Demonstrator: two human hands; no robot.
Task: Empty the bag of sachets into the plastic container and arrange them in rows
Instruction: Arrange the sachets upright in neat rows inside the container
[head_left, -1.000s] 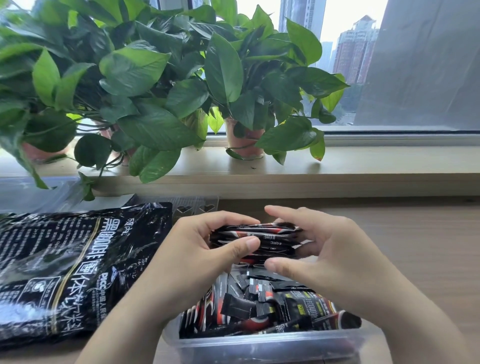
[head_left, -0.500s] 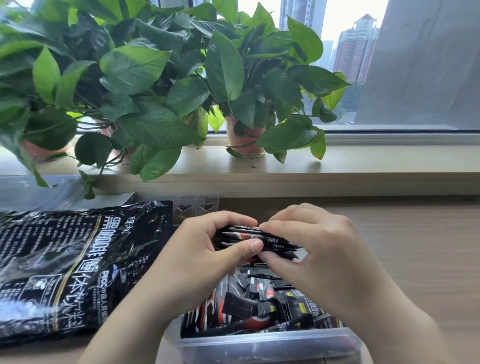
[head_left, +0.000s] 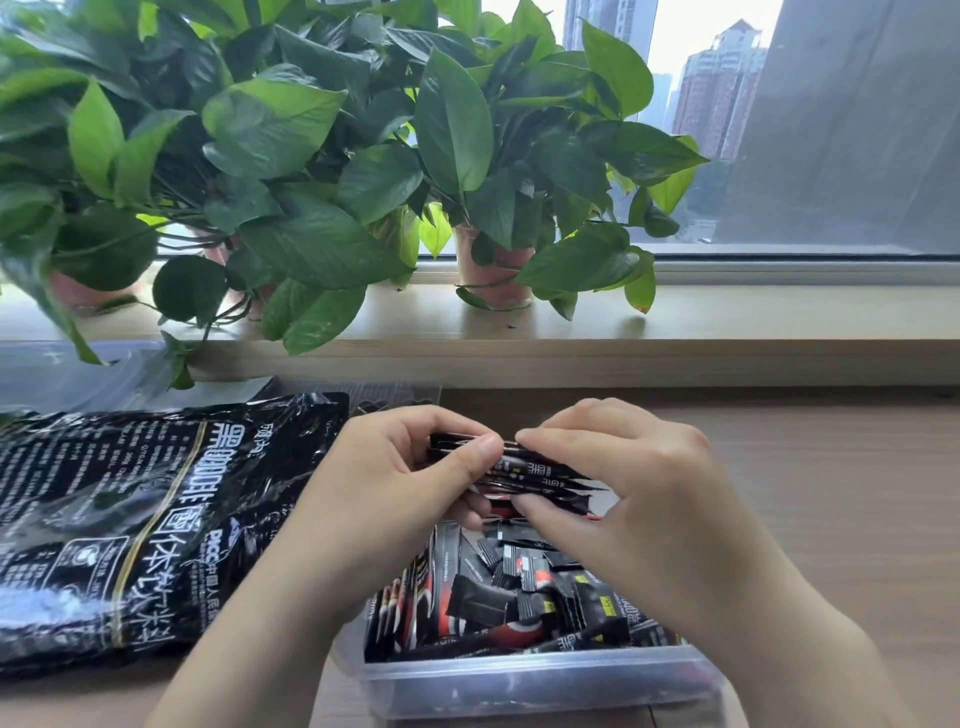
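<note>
While the plastic container (head_left: 519, 686) at the near edge of the table (head_left: 841, 545) holds a loose pile of sachets (head_left: 493, 603), my left hand (head_left: 384, 499) and right hand (head_left: 644, 493) both pinch one small stack (head_left: 543, 475) just above it, bare tabletop open rightward, one black bag (head_left: 130, 519) marked "PICC" flat at left, plants (head_left: 322, 156) on the sill (head_left: 727, 317) behind.

Bare left grip (head_left: 384, 493), right grip (head_left: 639, 493), forearms (head_left: 249, 629)

The bag (head_left: 130, 519) is cut off at the left edge, the container (head_left: 519, 680) hidden at its far end
</note>
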